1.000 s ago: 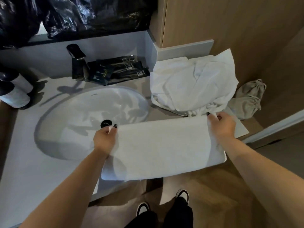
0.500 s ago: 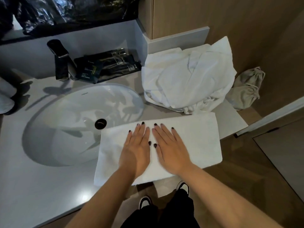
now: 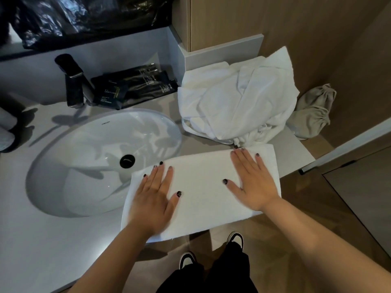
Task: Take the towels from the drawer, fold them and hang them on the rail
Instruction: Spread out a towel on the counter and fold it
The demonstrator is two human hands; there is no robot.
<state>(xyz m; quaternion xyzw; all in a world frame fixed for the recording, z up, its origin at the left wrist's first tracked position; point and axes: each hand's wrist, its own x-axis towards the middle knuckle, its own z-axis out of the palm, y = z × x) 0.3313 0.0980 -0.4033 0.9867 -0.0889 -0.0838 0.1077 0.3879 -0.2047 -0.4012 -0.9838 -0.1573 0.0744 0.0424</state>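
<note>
A folded white towel (image 3: 201, 187) lies flat on the grey counter (image 3: 42, 240), its left end over the rim of the sink and its near edge past the counter's front. My left hand (image 3: 154, 199) presses flat on the towel's left part, fingers straight. Over on the right part my right hand (image 3: 251, 180) lies flat too, fingers spread. Behind the towel sits a crumpled heap of white towels (image 3: 232, 100). No drawer or rail is in view.
The oval white sink (image 3: 95, 161) with a black drain fills the counter's middle. A black tap (image 3: 72, 81) and black sachets (image 3: 131, 85) stand at the back. A beige cloth bag (image 3: 313, 111) lies at the right by the wooden wall. My shoes show on the floor below.
A second ago both hands pinched the towel's far corners. They then laid it down and pressed together at its middle. Now they have slid apart toward the two ends.
</note>
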